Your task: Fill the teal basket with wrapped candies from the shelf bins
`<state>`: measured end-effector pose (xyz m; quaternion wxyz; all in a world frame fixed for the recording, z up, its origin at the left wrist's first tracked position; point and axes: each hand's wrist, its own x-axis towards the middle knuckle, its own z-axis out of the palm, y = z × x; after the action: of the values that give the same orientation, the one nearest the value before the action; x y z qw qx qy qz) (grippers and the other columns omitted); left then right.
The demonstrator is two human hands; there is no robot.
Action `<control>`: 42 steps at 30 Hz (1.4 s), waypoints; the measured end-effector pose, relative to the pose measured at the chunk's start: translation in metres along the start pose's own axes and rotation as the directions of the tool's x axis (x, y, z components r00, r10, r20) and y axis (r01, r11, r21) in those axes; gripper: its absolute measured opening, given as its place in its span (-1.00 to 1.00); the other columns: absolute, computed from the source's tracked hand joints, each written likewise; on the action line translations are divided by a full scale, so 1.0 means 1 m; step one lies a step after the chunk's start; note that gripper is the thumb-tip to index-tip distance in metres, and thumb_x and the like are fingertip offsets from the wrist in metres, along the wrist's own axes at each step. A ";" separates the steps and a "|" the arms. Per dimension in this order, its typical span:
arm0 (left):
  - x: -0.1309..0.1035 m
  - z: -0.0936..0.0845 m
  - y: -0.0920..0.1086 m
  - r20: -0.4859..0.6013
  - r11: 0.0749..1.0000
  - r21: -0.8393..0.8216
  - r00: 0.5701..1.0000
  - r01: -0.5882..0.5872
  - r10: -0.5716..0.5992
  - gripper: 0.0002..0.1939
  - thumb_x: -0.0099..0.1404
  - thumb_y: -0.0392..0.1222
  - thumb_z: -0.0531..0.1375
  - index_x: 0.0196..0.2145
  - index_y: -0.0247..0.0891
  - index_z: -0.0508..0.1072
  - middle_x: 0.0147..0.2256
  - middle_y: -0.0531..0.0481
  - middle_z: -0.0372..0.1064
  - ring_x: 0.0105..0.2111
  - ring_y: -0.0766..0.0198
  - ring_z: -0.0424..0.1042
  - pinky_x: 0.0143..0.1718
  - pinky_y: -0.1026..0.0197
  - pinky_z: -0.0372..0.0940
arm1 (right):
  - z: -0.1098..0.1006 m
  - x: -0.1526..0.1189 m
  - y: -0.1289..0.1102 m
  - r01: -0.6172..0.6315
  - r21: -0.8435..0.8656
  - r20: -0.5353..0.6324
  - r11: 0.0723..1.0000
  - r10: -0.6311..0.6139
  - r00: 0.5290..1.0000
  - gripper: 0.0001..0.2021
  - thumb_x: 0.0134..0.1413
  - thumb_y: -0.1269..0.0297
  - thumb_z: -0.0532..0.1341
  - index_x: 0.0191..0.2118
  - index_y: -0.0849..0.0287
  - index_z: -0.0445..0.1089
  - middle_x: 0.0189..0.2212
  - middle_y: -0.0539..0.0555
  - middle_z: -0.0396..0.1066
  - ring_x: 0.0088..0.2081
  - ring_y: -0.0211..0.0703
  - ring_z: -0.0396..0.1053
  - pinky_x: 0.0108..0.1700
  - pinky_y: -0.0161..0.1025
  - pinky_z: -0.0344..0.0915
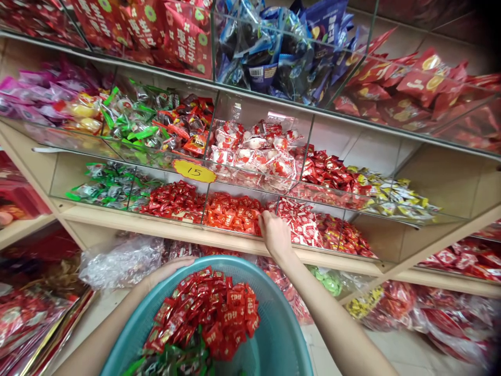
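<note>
My left hand [172, 267] grips the far left rim of a teal plastic basket [291, 329]. Inside the basket lie a heap of red-wrapped candies [207, 308] and some green-wrapped candies [176, 360] nearer to me. My right hand [276, 234] is at the front edge of the lowest shelf bins, its fingers curled closed. It is close to the orange-red candies [233, 213] and the red-and-white candies [303, 222]; what its fingers hold, if anything, is hidden.
Wooden shelving [156, 228] with clear dividers holds several bins of wrapped sweets. A yellow "15" tag [194, 171] hangs on the middle shelf's front. Clear plastic bags [121, 261] lie below on the left, and bagged goods [391, 305] sit beneath on the right.
</note>
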<state>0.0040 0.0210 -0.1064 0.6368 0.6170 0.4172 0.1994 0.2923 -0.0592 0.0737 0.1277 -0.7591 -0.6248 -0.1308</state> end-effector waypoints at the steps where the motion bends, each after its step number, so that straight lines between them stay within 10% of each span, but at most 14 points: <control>1: -0.001 0.001 0.002 0.018 1.000 -0.023 1.000 -0.013 0.013 -0.56 0.07 0.06 0.21 -0.10 -0.11 0.50 0.05 0.06 0.35 0.13 0.06 0.22 0.19 0.15 0.04 | -0.003 -0.007 0.000 0.018 0.069 -0.020 0.997 -0.016 1.000 -0.73 0.28 0.24 -0.08 -0.24 0.18 0.33 -0.34 0.14 0.45 -0.36 -0.13 0.43 -0.42 -0.33 0.10; 10: 0.002 0.001 -0.002 0.039 0.997 -0.072 0.999 -0.010 0.012 -0.55 0.08 0.05 0.20 -0.08 -0.13 0.49 0.06 0.02 0.34 0.13 0.08 0.22 0.19 0.16 0.03 | 0.055 -0.078 0.007 -0.071 0.589 0.335 0.805 -0.164 0.928 -0.75 0.12 0.30 0.08 -0.56 0.18 0.32 -0.62 -0.02 0.40 -0.56 -0.31 0.31 -0.49 -0.40 0.04; 15: 0.002 -0.001 -0.004 0.006 0.999 -0.038 1.000 -0.014 0.014 -0.57 0.09 0.02 0.19 -0.09 -0.13 0.49 0.08 0.02 0.32 0.15 0.09 0.20 0.20 0.16 0.01 | 0.091 -0.095 0.015 -0.176 0.576 0.474 0.798 -0.151 0.867 -0.71 0.11 0.33 0.07 -0.61 0.19 0.29 -0.65 -0.01 0.40 -0.60 -0.34 0.29 -0.49 -0.40 0.05; 23: 0.003 -0.002 -0.006 -0.001 0.999 -0.044 1.000 -0.003 0.002 -0.57 0.09 0.02 0.19 -0.08 -0.13 0.48 0.07 0.04 0.34 0.14 0.12 0.21 0.20 0.19 0.01 | 0.092 -0.100 0.010 -0.082 0.265 0.505 0.961 -0.066 0.861 -0.84 0.10 0.33 0.11 -0.42 0.20 0.40 -0.40 0.12 0.47 -0.31 -0.18 0.41 -0.37 -0.35 0.11; 35: -0.003 0.004 0.007 0.044 0.999 -0.032 0.999 -0.013 0.014 -0.57 0.09 0.05 0.19 -0.10 -0.10 0.50 0.05 0.06 0.35 0.13 0.06 0.22 0.21 0.12 0.01 | 0.010 -0.003 -0.011 0.058 0.266 0.030 0.962 -0.069 0.997 -0.84 0.19 0.24 0.05 -0.20 0.16 0.28 -0.25 0.09 0.43 -0.26 -0.18 0.40 -0.34 -0.33 0.10; 42: -0.003 0.000 0.005 0.012 1.000 -0.007 1.000 -0.021 0.022 -0.49 0.04 0.07 0.22 -0.08 -0.21 0.49 0.04 0.03 0.37 0.13 0.08 0.22 0.19 0.19 0.03 | 0.030 0.028 -0.018 -0.030 0.153 0.167 0.988 0.004 0.986 -0.73 0.12 0.16 0.12 -0.10 0.17 0.21 -0.23 0.17 0.43 -0.21 -0.04 0.41 -0.28 -0.24 0.15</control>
<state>0.0035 0.0193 -0.1012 0.6391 0.6205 0.4061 0.2039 0.2812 -0.0192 0.0566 0.1349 -0.7604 -0.6351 -0.0168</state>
